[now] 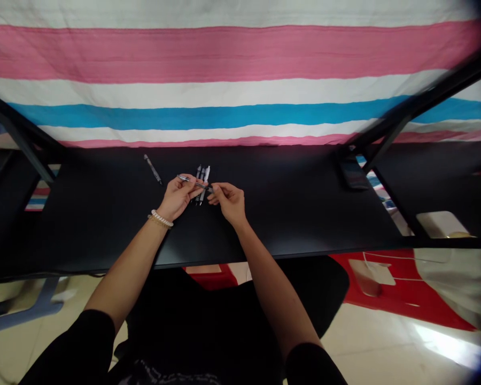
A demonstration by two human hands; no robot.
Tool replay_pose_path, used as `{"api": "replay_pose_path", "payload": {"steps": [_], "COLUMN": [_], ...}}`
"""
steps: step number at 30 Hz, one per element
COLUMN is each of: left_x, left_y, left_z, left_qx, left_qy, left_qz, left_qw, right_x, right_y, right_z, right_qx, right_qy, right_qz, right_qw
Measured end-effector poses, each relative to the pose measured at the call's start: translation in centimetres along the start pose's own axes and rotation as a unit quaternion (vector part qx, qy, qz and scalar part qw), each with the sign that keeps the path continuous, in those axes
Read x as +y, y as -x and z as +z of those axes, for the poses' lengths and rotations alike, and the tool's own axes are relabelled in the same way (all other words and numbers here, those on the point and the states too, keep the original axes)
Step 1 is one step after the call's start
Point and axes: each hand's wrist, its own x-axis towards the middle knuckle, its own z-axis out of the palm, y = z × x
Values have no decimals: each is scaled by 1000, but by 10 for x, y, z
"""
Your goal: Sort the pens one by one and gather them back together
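Note:
My left hand (175, 199), with a beaded band on the wrist, is closed around a slim pen (198, 184) that lies across its fingers. My right hand (230, 203) pinches the other end of this pen; whether that end is a separate part is too small to tell. Under and between the hands, several pens (207, 174) lie side by side on the black table (288, 214), one of them white and the others dark or grey. Apart from them, a single grey and black pen (153, 169) rests at an angle beyond my left hand.
A dark flat object like a phone (353, 174) is at the table's right end, beside a black slanted frame bar (404, 107). Behind the table hangs a striped cloth (224, 115). Below on the right is a red stool (417, 305); a blue one (40, 305) stands left.

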Motion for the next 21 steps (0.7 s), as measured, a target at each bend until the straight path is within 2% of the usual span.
{"api": "replay_pose_path", "payload": {"steps": [8,21], "left_x": [1,0], "left_y": [-2,-2], "left_z": [0,-1], "left_qx": [45,48], "left_qy": [25,20], "left_qz": [25,19], "left_qw": [998,998], "right_x": [-5,-7], "right_y": [3,5], "right_z": [0,1], "right_qx": [-3,5], "right_qy": [27,21], "right_qz": [-3,-14], "right_qw": [1000,1000]}}
